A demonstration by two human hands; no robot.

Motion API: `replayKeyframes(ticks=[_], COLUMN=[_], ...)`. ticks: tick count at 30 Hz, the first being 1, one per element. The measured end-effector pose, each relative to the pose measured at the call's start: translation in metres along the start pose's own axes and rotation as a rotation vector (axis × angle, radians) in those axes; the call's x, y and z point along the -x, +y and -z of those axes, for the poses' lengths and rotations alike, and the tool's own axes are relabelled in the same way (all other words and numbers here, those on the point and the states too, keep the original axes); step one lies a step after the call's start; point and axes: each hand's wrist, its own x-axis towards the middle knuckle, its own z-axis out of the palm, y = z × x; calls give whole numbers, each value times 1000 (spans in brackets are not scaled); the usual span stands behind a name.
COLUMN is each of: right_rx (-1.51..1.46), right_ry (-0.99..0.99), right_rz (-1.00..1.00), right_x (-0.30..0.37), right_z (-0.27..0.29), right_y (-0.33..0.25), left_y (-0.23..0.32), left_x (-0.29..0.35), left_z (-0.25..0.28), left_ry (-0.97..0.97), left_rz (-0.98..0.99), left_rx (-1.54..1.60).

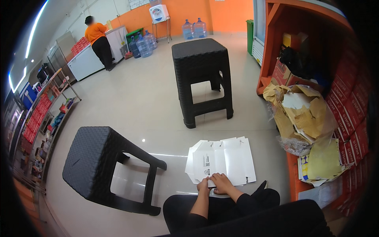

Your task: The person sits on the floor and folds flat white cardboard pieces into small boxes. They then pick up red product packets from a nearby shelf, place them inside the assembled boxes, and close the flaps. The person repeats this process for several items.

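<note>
A white cardboard box blank (pixel 237 160), flat and creased with cut tabs along its edges, lies low in front of my knees. Small dark print marks one of its panels. My left hand (pixel 203 184) is closed at its near edge, with the fingertips bent against the card. Right beside it, my right hand (pixel 222 184) grips the same edge, its fingers curled over the top of the card. The two hands nearly touch, and both thumbs are mostly hidden. Whether another sheet lies beneath the blank I cannot tell.
Two black woven-pattern plastic stools, one at left (pixel 89 162) and one ahead (pixel 200 49), stand on the tiled floor. At right, an orange shelf (pixel 268 51) holds crumpled brown paper (pixel 304 114) and red boxes (pixel 343 94). A person in orange (pixel 96 33) stands by a white freezer (pixel 85 61), near water jugs (pixel 144 46).
</note>
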Motion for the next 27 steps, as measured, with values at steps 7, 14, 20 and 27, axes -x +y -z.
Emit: replayKeyframes(ticks=[7,14,20,27], right_rx=[15,-253,-83,-338], right_ry=[99,-29,653,473], right_rz=[21,-51,-1153,-1324], right_x=[-5,-10,3,33], right_z=[-20,6,20,-4], right_y=[1,25,129,170], left_y=[29,100,107,95], left_x=[-23,28,13,-34], left_z=[12,-4,-9,-17], left_ry=[-200,24,316,-59], left_rz=[176,-346,-1015,-759], left_rx=[-656,-1913,-1514,-1097])
